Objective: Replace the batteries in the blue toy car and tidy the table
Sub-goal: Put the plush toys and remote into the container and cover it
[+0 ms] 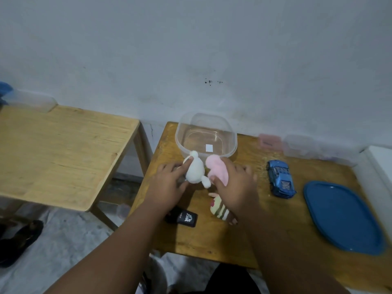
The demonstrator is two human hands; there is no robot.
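Blue toy car [281,179] lies untouched near our right grip [235,185], which grasps pink plush [212,164]; left grip [167,183] grasps white plush [196,168]; black pouch [183,217] lettering unreadable.

Wooden table [244,240] under clear tub [233,141], blue car [281,179], blue lid [343,217].

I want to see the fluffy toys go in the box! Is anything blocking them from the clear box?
Nothing visible. The left hand holds the white plush and the right hand the pink plush, right in front of the clear box, which is open on top.
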